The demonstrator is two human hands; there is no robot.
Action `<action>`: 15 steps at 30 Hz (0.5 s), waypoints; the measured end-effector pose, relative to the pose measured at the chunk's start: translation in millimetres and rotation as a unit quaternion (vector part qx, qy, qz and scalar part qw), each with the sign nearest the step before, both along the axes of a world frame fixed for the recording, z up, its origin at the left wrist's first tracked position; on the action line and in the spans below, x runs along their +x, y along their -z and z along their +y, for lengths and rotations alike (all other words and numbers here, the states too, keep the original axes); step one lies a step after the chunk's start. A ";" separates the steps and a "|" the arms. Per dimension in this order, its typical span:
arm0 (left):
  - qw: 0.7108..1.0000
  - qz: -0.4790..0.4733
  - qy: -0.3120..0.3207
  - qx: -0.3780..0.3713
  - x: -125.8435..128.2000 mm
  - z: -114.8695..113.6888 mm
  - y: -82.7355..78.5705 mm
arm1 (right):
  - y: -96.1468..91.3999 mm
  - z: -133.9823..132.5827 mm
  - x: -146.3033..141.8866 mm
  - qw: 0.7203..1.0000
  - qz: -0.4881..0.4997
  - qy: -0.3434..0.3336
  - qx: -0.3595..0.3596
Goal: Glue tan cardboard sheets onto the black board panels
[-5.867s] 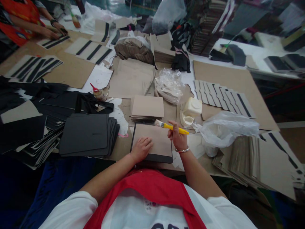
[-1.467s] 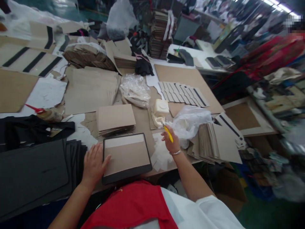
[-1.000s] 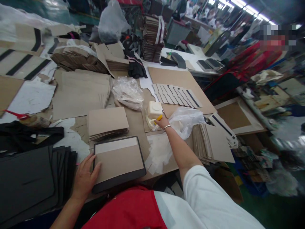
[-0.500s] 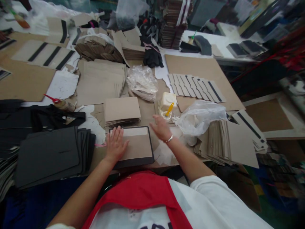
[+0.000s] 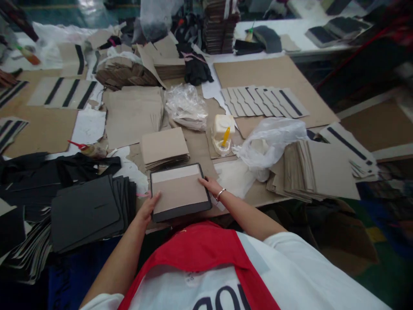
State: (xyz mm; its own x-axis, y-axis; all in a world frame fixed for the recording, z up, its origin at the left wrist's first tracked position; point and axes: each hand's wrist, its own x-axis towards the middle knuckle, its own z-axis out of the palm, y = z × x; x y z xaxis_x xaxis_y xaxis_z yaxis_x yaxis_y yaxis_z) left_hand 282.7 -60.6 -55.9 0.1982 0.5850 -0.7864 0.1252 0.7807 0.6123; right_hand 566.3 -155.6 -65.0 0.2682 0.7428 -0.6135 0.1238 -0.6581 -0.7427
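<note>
A black board with a brown card panel glued on it (image 5: 179, 190) lies at the table's near edge, a pale strip along its far side. My left hand (image 5: 149, 207) grips its left edge, fingers curled onto it. My right hand (image 5: 209, 185) holds its right edge, a bracelet on the wrist. A yellow-handled brush (image 5: 226, 137) stands in the cream glue tub (image 5: 222, 129) beyond. A stack of brown cards (image 5: 164, 147) sits just past the board.
A pile of black boards (image 5: 85, 211) lies to the left with a red-tipped glue bottle (image 5: 88, 149) behind it. A clear plastic bag (image 5: 269, 142) and fanned brown cards (image 5: 318, 172) lie to the right. More card sheets and striped panels (image 5: 263, 101) cover the far table.
The brush was set into the glue tub and my right hand came back to the board's right edge. My left hand slid off the panel to the board's left edge.
</note>
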 end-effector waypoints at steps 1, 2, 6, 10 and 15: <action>1.000 -0.013 0.016 -0.020 1.9 -0.1 0.9 | 0.6 2.2 -6.7 0.999 0.040 0.014 0.006; 0.999 -0.023 0.028 -0.033 3.2 0.2 1.2 | 0.9 4.3 -12.5 0.997 0.075 0.028 0.014; 0.996 -0.043 0.065 -0.050 1.3 4.4 -1.1 | 1.3 6.0 -22.5 0.984 0.163 0.072 0.030; 0.992 -0.063 0.091 -0.061 -4.2 8.3 -5.4 | 2.7 1.3 -23.4 0.966 0.239 0.099 0.028; 0.992 -0.089 0.076 -0.048 -2.9 16.6 -6.2 | 8.1 6.8 -18.1 0.958 0.258 0.123 0.028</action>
